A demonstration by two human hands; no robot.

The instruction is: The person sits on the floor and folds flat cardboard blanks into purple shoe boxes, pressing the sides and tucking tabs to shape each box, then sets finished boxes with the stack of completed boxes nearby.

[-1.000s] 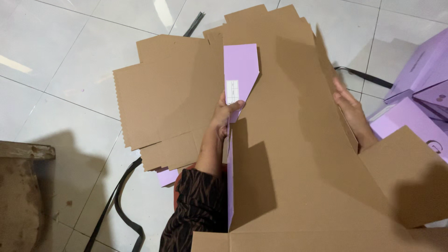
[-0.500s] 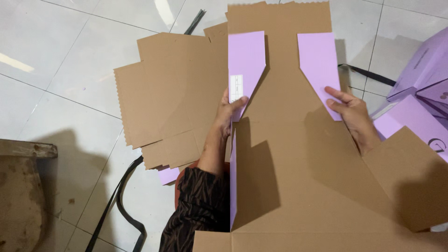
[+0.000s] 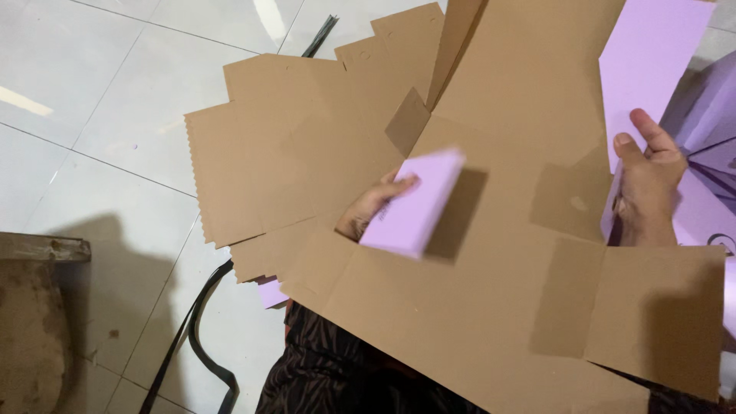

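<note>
Cardboard box blank, edges cut off, blurred lilac flap in left-hand fingers, right hand pinching another flap.

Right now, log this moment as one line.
left hand: holds lilac flap | right hand: grips lilac panel | box blank: brown, partly folded | floor: flat blanks

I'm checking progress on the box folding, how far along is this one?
Early. Done: the cardboard sheet is off the flat stack. In hand: the left hand folds a purple flap; the right hand grips the purple side panel. Left: most panels lie flat, no box shape.
</note>
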